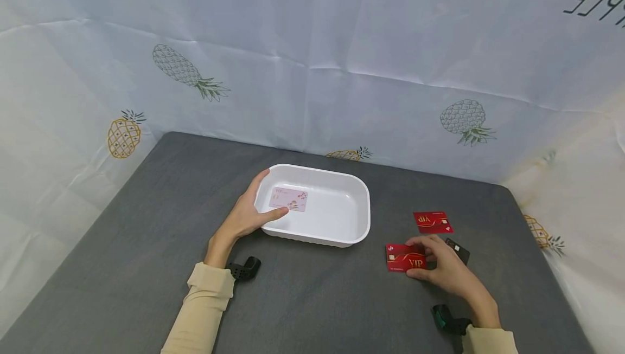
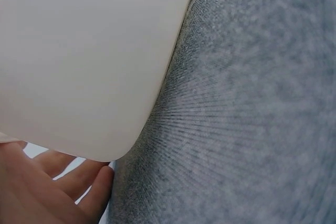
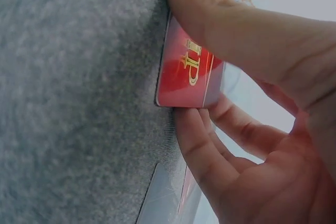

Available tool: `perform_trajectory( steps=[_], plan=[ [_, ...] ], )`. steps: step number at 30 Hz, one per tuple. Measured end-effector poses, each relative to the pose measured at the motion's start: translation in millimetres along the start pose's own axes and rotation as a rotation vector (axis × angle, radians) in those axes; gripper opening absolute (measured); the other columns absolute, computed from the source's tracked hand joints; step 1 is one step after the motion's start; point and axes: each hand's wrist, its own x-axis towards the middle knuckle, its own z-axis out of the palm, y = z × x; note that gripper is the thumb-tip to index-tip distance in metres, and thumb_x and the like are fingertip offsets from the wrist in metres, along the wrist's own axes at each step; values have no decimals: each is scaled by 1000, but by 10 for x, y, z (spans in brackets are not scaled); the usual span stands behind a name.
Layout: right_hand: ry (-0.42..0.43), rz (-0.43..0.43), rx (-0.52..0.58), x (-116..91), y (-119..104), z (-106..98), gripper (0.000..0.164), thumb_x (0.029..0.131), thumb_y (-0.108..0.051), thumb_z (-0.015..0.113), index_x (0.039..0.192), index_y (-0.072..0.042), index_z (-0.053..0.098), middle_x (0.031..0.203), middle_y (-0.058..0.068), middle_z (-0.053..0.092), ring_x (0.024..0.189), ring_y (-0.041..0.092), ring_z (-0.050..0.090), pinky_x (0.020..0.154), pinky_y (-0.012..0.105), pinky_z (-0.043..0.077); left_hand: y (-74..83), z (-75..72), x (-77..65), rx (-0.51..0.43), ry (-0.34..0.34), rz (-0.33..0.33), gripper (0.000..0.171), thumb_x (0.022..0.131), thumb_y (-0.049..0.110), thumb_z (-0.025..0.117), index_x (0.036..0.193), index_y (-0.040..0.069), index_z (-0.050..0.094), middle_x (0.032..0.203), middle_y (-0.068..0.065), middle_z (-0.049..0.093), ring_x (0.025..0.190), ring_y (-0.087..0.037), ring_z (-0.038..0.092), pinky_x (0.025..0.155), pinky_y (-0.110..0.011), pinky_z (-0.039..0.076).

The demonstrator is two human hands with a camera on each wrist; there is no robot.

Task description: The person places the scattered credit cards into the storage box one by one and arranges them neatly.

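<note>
My left hand holds the left end of a white plastic tray, thumb over the near rim and fingers along the outer wall. A pink VIP card lies flat inside the tray at its left end. To the right of the tray, my right hand grips a red VIP card by its right part, between thumb and fingers. In the right wrist view the card's gold lettering shows under the thumb. Behind that hand lies a second red VIP card, and a black card is partly hidden by it.
Everything stands on a table covered with dark grey cloth. A white curtain printed with pineapples hangs behind the table's far edge and around its sides. Each wrist wears a black strapped device.
</note>
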Motion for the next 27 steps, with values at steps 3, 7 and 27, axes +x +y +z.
perform_trajectory(
  steps=[3, 7, 27],
  plan=[
    [-12, -5, 8, -2, -3, -11, 56, 76, -22, 91, 124, -7, 67, 119, 12, 63, 100, 20, 60, 79, 23, 57, 2, -1, -3, 1, -1, -3, 107, 82, 40, 83, 164, 28, 16, 149, -16, 50, 133, -33, 50, 114, -62, 36],
    [-30, -24, 31, -5, 12, -29, 59, 78, -23, 89, 129, -2, 67, 115, 11, 60, 96, 14, 58, 77, 21, 57, 11, 2, -3, -3, -2, -6, 107, 82, 39, 83, 164, 28, 17, 148, -15, 51, 131, -33, 51, 113, -60, 37],
    [-24, -10, 38, -6, 8, -78, 63, 79, -28, 89, 129, 1, 67, 113, 10, 60, 89, 1, 52, 71, 21, 51, 28, 2, -2, 3, 2, -13, 107, 82, 38, 84, 164, 26, 17, 138, -16, 58, 121, -31, 56, 109, -56, 41]
  ],
)
